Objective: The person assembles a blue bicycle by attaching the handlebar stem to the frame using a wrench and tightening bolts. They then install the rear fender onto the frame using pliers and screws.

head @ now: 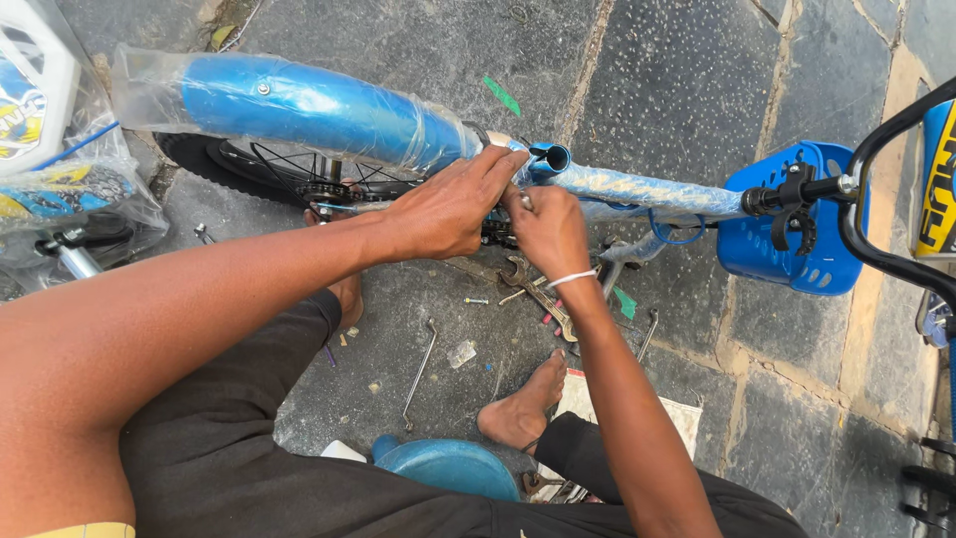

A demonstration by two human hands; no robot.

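Observation:
A small blue bicycle lies across the view, its frame (pixel 637 189) wrapped in clear plastic and its rear mudguard (pixel 299 105) wrapped too. My left hand (pixel 448 209) rests on the frame near the open seat tube (pixel 551 156), fingers stretched over it. My right hand (pixel 548 229) is closed on a small part just below the frame, touching the left hand's fingertips; what it pinches is hidden. A white band circles my right wrist. The rear wheel and chain sprocket (pixel 324 189) show under the mudguard.
A blue plastic basket (pixel 797 239) and black handlebar (pixel 846 189) are at right. Wrenches (pixel 538 294), a long thin spanner (pixel 418 374), bolts and scraps lie on the stone paving. My bare feet (pixel 523 408) and a blue stool (pixel 448 466) are below. Plastic-wrapped parts (pixel 60 189) sit at left.

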